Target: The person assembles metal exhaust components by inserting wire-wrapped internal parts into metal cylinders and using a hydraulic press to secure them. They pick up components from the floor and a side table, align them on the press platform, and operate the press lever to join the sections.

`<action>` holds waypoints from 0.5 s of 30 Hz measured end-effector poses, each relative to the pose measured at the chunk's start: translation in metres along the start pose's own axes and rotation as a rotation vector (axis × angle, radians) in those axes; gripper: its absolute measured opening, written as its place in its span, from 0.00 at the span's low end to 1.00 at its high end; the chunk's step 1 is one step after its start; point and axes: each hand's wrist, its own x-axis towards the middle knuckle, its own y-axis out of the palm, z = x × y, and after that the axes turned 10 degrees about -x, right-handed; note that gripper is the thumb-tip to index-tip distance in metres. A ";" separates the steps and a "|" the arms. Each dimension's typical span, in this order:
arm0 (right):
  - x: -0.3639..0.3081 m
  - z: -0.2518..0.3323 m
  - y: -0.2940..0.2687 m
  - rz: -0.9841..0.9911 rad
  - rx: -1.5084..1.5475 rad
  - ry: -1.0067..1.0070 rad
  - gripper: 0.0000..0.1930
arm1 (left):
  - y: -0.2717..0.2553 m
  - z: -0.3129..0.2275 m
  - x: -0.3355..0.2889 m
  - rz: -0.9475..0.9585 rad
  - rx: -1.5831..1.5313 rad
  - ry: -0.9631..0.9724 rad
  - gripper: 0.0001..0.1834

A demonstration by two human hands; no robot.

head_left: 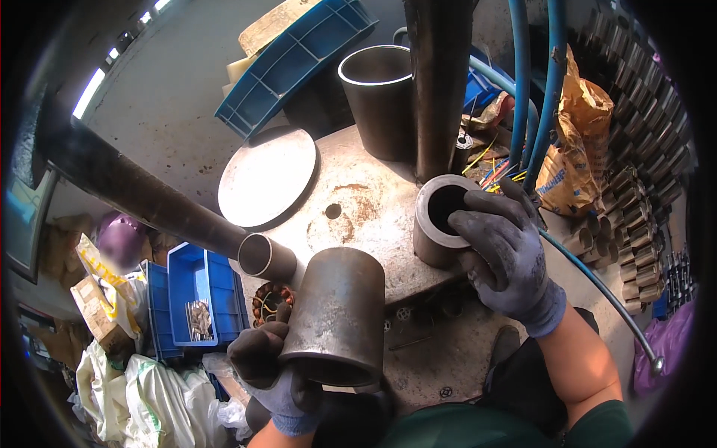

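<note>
My left hand, in a grey work glove, grips the lower rim of a wide steel cylinder. That cylinder is tilted, its open end facing down toward me, at the near edge of the metal work table. On the table's right side stands a shorter, thick-walled steel sleeve. My right hand, gloved too, is closed over the sleeve's rim, fingers at its bore and thumb along the outer wall. Left of the wide cylinder is a small pipe piece, with a copper-wound stator below it.
A round metal disc and a large open cylinder rest at the back, beside an upright steel post. Blue hoses hang at right, near stacked metal sleeves. Blue bins and white sacks lie left.
</note>
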 end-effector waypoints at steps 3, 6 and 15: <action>0.001 -0.011 0.006 -0.043 -0.008 0.050 0.32 | -0.002 0.005 0.007 -0.066 -0.149 -0.122 0.40; 0.005 -0.010 0.009 -0.057 0.000 0.120 0.38 | -0.019 0.002 0.017 -0.310 -0.378 -0.460 0.44; -0.009 -0.019 0.017 -0.037 0.361 0.369 0.32 | 0.024 -0.007 0.046 -0.005 -0.222 -0.126 0.40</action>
